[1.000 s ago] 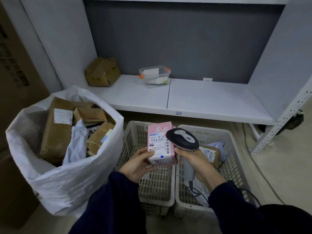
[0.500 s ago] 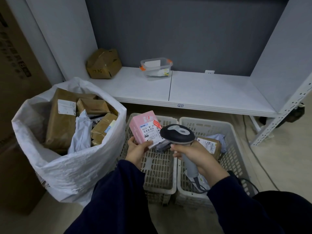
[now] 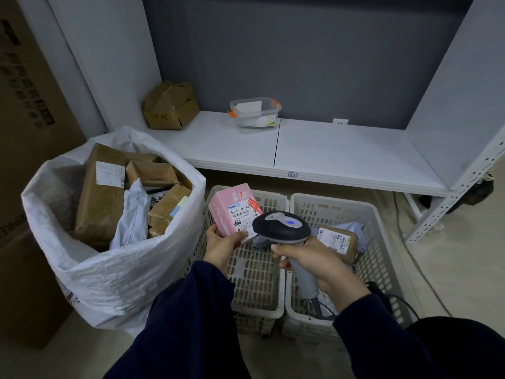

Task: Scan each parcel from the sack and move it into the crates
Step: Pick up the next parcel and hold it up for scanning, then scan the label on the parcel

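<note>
Left hand (image 3: 222, 246) pinches the pink parcel (image 3: 232, 209) by its lower corner, label up, tilted above the left crate (image 3: 254, 283); right hand (image 3: 314, 258) is wrapped round the scanner (image 3: 281, 228) handle, head just beside the label. Risk: the head sits so close that it may miss the barcode. Risk: the corner pinch looks thin, so the parcel may drop in unscanned.

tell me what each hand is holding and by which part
The left hand holds the pink parcel by its lower end, thumb on the label face. The right hand grips the scanner by its grey handle, under the head.
</note>
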